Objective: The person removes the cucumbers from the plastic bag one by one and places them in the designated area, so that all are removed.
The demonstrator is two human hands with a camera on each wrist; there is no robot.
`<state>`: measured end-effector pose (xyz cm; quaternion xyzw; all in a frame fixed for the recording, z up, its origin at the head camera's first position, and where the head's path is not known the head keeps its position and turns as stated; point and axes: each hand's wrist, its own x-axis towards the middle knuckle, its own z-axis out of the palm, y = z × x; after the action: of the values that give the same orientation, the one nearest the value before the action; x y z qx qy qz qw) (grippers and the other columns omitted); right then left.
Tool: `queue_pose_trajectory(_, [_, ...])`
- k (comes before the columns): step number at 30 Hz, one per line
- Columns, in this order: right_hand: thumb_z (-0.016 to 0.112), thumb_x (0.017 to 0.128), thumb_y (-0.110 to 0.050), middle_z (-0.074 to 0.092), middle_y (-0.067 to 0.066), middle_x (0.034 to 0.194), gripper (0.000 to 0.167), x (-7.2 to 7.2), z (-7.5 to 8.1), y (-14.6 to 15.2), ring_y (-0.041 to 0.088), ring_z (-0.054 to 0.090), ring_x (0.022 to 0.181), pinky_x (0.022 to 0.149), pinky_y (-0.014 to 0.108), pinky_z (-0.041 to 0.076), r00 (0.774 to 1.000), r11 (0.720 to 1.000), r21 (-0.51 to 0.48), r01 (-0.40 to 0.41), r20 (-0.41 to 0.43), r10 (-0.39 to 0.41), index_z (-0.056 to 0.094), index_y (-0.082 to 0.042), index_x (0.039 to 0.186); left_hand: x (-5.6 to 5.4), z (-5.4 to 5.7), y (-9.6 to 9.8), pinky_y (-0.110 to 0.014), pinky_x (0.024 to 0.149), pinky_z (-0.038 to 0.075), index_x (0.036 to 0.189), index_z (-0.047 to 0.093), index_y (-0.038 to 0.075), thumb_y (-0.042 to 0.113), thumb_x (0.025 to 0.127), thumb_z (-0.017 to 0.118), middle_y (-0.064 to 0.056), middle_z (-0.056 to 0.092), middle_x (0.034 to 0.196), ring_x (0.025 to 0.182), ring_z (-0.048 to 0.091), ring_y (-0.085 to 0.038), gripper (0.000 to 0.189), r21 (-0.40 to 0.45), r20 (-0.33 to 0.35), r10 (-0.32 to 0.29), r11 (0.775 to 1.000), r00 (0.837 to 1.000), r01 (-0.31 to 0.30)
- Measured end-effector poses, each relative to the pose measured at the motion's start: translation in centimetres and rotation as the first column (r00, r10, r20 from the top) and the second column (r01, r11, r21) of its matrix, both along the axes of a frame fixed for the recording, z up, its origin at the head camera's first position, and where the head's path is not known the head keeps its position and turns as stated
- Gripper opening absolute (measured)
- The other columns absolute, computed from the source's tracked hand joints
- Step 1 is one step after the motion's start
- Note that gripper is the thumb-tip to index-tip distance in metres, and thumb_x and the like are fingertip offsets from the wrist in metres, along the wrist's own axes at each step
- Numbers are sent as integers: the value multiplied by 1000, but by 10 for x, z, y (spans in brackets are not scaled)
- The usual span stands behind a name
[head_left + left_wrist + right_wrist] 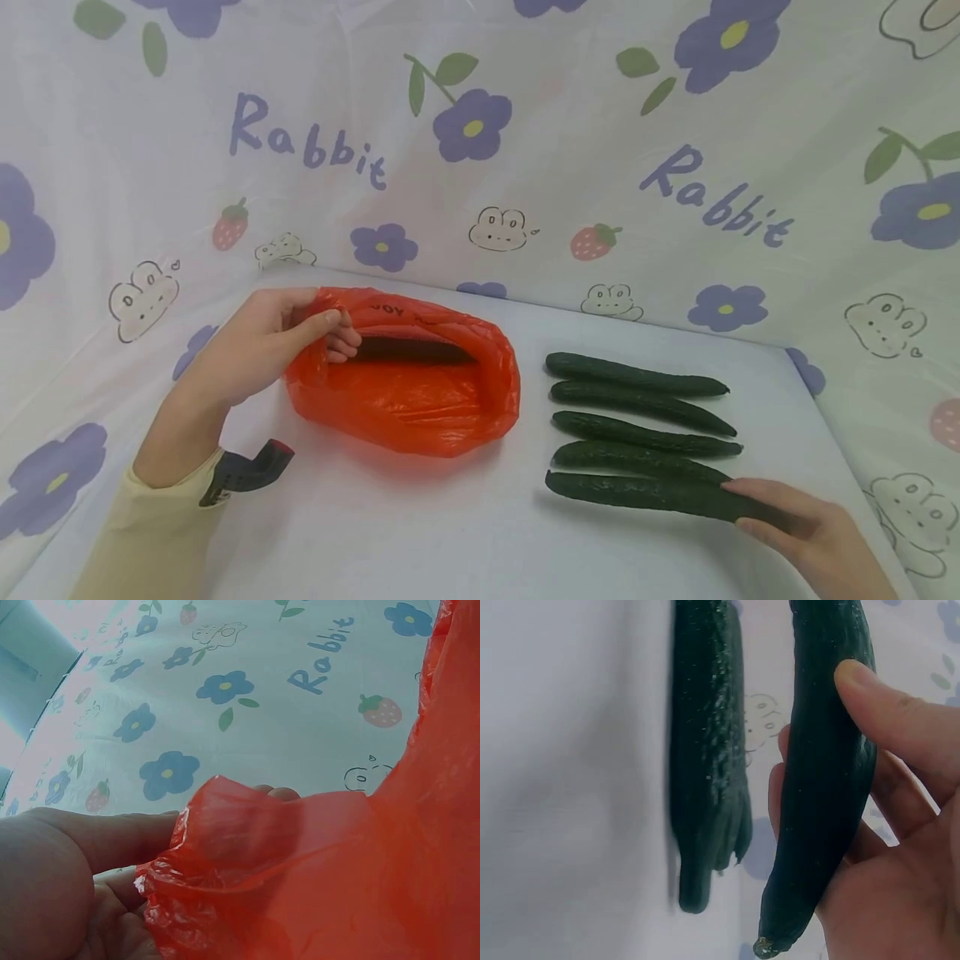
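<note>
My left hand [258, 337] pinches the left rim of a red plastic bag [420, 392], whose mouth gapes toward me. In the left wrist view, thin bag film [322, 862] passes between the thumb and fingers. A dark band shows inside the bag's mouth. At the lower right, my right hand [817, 529] grips the right end of a dark green cucumber [645, 492], thumb on one side and fingers behind it. In the right wrist view this held cucumber [821, 772] stands apart from the others, the nearest cucumber [709, 742] being beside it.
Several more cucumbers [637, 375] lie side by side, right of the bag, on the white tabletop [450, 533]. A patterned cloth [525, 167] with flowers and rabbits hangs behind. A black strap piece [251, 471] juts from my left wrist.
</note>
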<state>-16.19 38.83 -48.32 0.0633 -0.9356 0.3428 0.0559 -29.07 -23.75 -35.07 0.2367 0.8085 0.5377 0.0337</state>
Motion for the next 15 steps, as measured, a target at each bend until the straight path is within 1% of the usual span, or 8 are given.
queue_pose_trajectory(3, [92,88,-13,76,-6,128,44,0,-5,1,-14,59,117,88,8,51,1000,999,27,-20,-5,20,79,-21,129,0,0,0,-29,89,63,119,70,-6,10,112,61,-17,77,106,98,76,-36,20,0,-4,2,1000,1000,-2])
queue_pose_trajectory(5, [92,87,-11,76,-3,128,45,-1,-9,2,-16,57,119,89,7,50,999,999,32,-37,-13,37,79,-20,129,1,0,-1,-29,89,63,119,70,-6,10,112,61,-17,77,106,98,76,-35,20,2,-2,4,1000,1000,-4])
queue_pose_trajectory(8, [93,85,-12,76,-5,128,44,-3,-16,4,-17,55,120,90,5,47,999,998,47,-44,-18,45,80,-21,127,1,0,-1,-29,89,63,119,70,-6,11,112,61,-17,77,106,97,76,-32,20,1,0,6,1000,1000,-6])
queue_pose_trajectory(10, [93,85,-13,76,-7,127,44,-4,-21,6,-16,55,120,91,3,45,998,997,60,-51,-24,52,81,-21,126,1,-1,-1,-29,89,63,119,70,-5,11,112,61,-16,77,105,97,76,-32,20,-1,-3,5,1000,1000,-5])
queue_pose_trajectory(12, [94,84,-15,77,-8,125,43,-4,-25,7,-15,57,119,91,3,44,998,995,83,-47,-26,49,81,-22,124,1,-1,-1,-29,89,63,119,70,-5,11,112,61,-16,77,105,97,76,-33,20,-4,-8,4,1000,1000,-4])
queue_pose_trajectory(13, [95,84,-15,77,-6,124,42,-4,-26,8,-13,58,119,92,2,43,999,995,86,-47,-21,49,82,-21,124,1,-1,-1,-29,89,63,119,70,-5,11,112,61,-16,77,105,97,76,-33,20,-6,-11,4,1000,1000,-4])
queue_pose_trajectory(15, [95,84,-21,78,-5,124,41,-5,-28,9,-13,59,117,91,4,45,1000,992,121,-25,12,24,82,-24,123,1,0,-1,-29,89,63,119,70,-5,11,112,61,-15,77,105,97,77,-33,20,-9,-17,4,1000,1000,-4])
